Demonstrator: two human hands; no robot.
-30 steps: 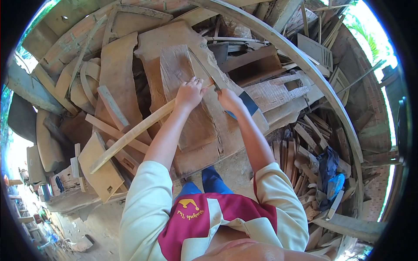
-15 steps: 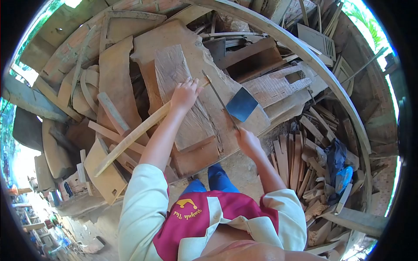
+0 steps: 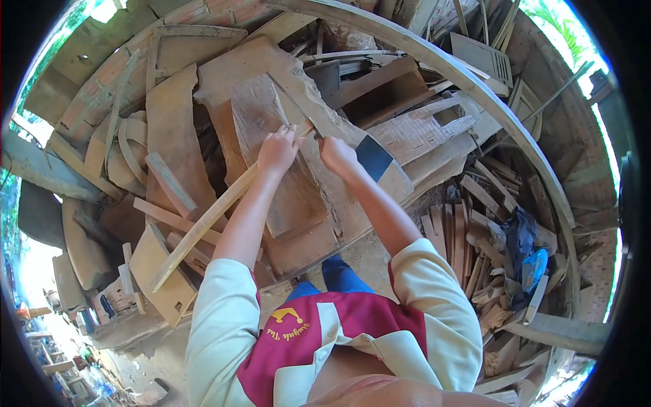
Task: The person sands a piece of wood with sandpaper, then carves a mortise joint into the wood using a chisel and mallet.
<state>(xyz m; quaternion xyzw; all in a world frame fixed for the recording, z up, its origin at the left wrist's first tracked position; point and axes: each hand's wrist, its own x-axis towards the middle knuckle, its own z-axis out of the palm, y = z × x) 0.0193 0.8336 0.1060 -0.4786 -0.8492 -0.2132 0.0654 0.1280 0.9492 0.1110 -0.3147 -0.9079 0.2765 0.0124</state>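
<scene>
My left hand (image 3: 278, 150) is closed over a long wooden strip (image 3: 203, 224) near its far end and presses it onto a rough board (image 3: 261, 108) on the workbench. The strip slants down to the left, its near end over a pale panel (image 3: 161, 271). My right hand (image 3: 339, 157) grips the handle end of a narrow hand saw (image 3: 290, 102). The thin blade points away and to the left, crossing the strip just beyond my left fingers. Close to my right wrist lies a dark blue square piece (image 3: 373, 158), partly covered by my forearm.
A curved wooden rail (image 3: 468, 78) arches over the right side. Beyond the bench edge on the right lie stacked wood offcuts (image 3: 461, 237) and a blue plastic bag (image 3: 534, 266). More boards (image 3: 173, 122) lean at the left.
My right hand has pushed the saw forward and to the left, so its fist is now close to the strip. My left hand still holds the strip. The view has shifted slightly.
</scene>
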